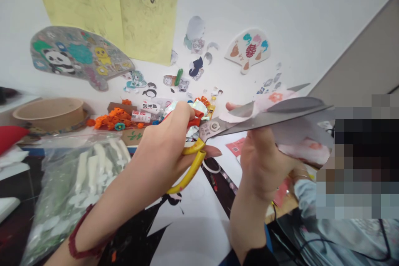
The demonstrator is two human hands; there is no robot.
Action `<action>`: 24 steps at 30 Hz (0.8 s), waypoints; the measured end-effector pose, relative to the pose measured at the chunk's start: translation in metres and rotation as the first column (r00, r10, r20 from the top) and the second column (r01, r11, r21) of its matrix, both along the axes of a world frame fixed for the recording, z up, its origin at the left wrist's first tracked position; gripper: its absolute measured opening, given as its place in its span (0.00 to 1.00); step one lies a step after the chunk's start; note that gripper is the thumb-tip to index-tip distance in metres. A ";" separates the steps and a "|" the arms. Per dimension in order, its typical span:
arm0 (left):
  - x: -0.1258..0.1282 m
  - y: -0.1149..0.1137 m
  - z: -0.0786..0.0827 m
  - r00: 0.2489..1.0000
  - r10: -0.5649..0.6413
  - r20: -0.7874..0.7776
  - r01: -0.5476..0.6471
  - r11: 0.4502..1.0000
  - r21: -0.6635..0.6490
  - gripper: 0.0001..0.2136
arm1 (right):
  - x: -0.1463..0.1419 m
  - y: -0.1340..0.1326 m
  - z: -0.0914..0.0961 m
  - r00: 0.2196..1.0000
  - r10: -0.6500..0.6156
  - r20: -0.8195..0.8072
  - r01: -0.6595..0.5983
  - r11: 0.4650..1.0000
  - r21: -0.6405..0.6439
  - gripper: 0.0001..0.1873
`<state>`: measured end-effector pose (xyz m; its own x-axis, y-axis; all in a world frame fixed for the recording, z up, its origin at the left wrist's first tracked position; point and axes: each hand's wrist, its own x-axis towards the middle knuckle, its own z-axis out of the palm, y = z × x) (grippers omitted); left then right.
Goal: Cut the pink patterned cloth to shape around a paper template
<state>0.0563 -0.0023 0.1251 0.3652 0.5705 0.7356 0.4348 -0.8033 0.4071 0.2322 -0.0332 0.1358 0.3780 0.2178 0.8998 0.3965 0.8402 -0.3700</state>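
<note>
My left hand (pixel 170 137), with a dark red cord on its wrist, is wrapped around the yellow handles of a large pair of scissors (pixel 215 126). The long grey blades point right and stand parted, with part of a thin whitish sheet (pixel 262 100) between them. Pink-orange flower marks show on that sheet. My right hand (pixel 260 158) grips the sheet close below the blades; its fingers are partly covered by the scissors and the sheet. The sheet's lower part hangs to the right.
White paper (pixel 190 232) lies on the dark table below my hands. A clear bag of white and green pieces (pixel 84 183) is at the left, near a round tan box (pixel 50 110) and orange flowers (pixel 116 118). Another person (pixel 336 224) sits close on the right.
</note>
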 end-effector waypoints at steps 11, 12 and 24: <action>-0.005 -0.001 0.003 0.998 -0.011 -0.067 0.013 0.999 0.037 0.21 | 0.001 -0.006 0.005 0.995 0.076 0.070 -0.074 0.997 -0.023 0.05; -0.006 -0.001 0.003 0.997 -0.010 -0.071 0.012 0.999 0.034 0.21 | 0.002 -0.007 0.006 0.994 0.080 0.073 -0.078 0.996 -0.031 0.04; -0.004 -0.003 0.004 0.998 -0.027 -0.062 0.025 0.999 -0.037 0.21 | 0.007 -0.007 0.001 0.999 0.030 0.030 -0.030 0.999 0.016 0.10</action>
